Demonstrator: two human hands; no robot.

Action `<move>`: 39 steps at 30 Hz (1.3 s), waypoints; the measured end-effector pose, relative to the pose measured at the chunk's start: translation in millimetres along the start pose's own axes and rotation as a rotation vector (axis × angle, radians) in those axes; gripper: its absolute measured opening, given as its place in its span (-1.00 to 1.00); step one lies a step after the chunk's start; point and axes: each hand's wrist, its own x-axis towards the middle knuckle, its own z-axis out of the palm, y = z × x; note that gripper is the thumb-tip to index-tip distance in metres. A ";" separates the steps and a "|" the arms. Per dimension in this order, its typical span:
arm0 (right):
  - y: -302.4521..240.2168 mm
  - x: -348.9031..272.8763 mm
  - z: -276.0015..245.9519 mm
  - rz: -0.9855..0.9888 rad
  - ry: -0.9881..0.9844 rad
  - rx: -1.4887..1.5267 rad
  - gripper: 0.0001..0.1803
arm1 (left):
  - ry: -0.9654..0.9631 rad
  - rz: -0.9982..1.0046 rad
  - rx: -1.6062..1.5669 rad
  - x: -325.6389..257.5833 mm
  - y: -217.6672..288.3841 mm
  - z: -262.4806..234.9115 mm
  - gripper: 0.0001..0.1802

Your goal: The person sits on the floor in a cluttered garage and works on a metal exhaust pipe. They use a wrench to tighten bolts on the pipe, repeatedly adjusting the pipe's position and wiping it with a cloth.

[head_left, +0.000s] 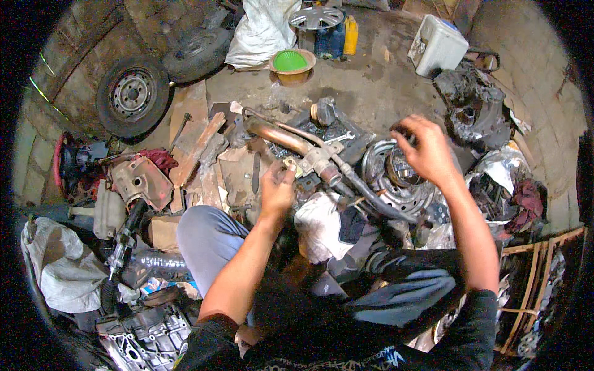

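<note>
Hands: left (277, 190) grips pipe assembly (297, 143); right (427, 151) over chrome rim (396, 179).

We reach both bare forearms forward from the near edge, dark sleeves pushed up to the elbows. Our left hand (278, 190) sits near the middle, fingers curled inward and closed in a grip, knuckles facing up. Our right hand (427, 150) is raised farther out and to the right, wrist bent, its fingers bunched and pointing leftward in a loose pinch. The two hands stay well apart.
</note>
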 end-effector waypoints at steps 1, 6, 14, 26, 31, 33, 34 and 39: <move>-1.3 5.7 9.3 0.034 -0.034 0.028 -0.76 | 0.013 0.011 -0.022 -1.0 -4.5 0.0 -0.54; 22.4 44.9 73.7 -0.111 -0.074 0.134 -0.79 | -0.028 0.029 -0.126 1.8 -0.8 3.0 -0.61; 23.9 72.7 125.2 -0.227 -0.420 0.011 -0.69 | 0.023 0.344 0.024 -1.6 -9.5 0.2 -0.71; 25.9 55.9 64.0 0.135 -0.195 0.416 -0.77 | -0.059 0.345 0.101 -2.2 -10.1 -2.0 -0.69; -12.5 39.7 66.5 0.619 -0.372 1.174 -0.84 | 0.067 0.448 0.094 -2.1 -25.7 7.2 -0.64; -31.1 34.0 72.3 0.701 -0.399 1.221 -0.84 | 0.161 0.542 0.256 1.9 -43.9 7.7 -0.63; -37.6 31.3 71.6 0.679 -0.393 1.275 -0.83 | 0.181 0.550 0.274 2.2 -44.6 9.3 -0.63; -44.8 9.0 82.9 0.522 -0.385 0.879 -0.78 | 0.083 0.408 0.019 -1.1 -30.2 12.8 -0.62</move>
